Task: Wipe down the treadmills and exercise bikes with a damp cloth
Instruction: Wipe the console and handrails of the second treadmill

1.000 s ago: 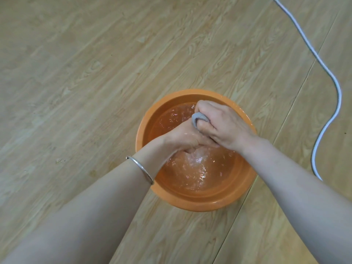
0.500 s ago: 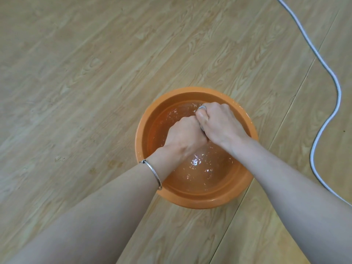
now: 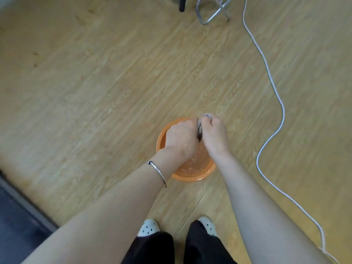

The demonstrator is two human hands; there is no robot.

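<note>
A person's left hand and right hand clamp side by side on a grey cloth, which is bunched between the fists and held above an orange basin of water (a white cable trails beyond the right hand). Wringing it well likely means twisting the fists opposite ways, with drips falling into the basin, until the cloth is merely damp.

Lots of wooden floor lies open left of the orange basin and beyond it. On the right, a white cord snakes across the floor, near the basin. A metal frame stands far back. A dark, blurry edge blocks the near left corner.
</note>
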